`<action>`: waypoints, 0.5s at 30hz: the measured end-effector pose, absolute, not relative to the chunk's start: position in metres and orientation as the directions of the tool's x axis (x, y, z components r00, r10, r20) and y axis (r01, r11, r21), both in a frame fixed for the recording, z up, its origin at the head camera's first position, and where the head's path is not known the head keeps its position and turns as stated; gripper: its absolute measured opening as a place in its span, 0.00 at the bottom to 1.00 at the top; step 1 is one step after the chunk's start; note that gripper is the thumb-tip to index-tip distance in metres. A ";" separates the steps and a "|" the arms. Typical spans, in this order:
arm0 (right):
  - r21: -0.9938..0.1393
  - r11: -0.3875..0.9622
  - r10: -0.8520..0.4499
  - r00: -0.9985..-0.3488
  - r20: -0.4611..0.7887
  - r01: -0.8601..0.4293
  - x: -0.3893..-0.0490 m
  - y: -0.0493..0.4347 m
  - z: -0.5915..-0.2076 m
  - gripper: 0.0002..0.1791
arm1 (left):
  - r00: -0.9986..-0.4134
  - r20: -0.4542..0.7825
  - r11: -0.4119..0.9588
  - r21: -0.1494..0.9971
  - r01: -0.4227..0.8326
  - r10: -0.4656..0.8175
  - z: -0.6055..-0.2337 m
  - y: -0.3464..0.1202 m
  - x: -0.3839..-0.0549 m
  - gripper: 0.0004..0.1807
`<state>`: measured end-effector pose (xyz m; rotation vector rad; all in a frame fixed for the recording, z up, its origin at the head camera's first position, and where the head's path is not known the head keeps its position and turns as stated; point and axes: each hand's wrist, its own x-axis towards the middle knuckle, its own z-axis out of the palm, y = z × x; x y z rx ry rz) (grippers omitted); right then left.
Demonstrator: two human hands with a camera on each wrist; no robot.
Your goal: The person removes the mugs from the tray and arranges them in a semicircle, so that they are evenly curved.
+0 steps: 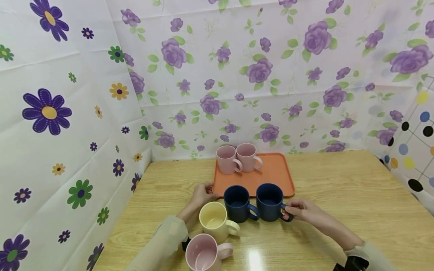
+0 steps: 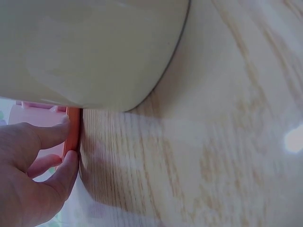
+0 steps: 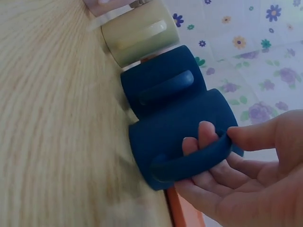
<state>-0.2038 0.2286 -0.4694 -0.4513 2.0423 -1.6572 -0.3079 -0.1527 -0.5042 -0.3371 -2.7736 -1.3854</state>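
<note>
My right hand grips the handle of the right-hand dark blue mug, fingers passing through the loop and thumb on top. This mug stands upright by the front edge of the orange tray. Close at its left is a second dark blue mug, its handle pointing right. My left hand holds the tray's front left corner, with the fingertips on its edge. Two pink mugs, the left one and the right one, stand side by side at the tray's back left.
A pale yellow mug stands beside my left forearm, left of the blue mugs. Nearer me is another pink mug, handle to the right. The wooden table ends at a flowered cloth behind and at the left.
</note>
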 end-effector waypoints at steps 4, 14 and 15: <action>-0.950 0.312 -0.542 -0.824 -0.164 -0.017 -0.207 0.230 -0.462 0.22 | -0.976 0.115 0.584 0.785 0.205 0.187 -0.504 -0.153 -0.308 0.28; -0.843 0.500 -0.503 -0.859 -0.095 -0.200 -0.229 0.237 -0.446 0.15 | -0.977 0.117 0.572 0.795 0.200 0.179 -0.505 -0.153 -0.309 0.28; -0.831 0.513 -0.495 -0.865 -0.083 -0.215 -0.233 0.238 -0.445 0.15 | -0.977 0.117 0.571 0.797 0.200 0.178 -0.505 -0.153 -0.309 0.28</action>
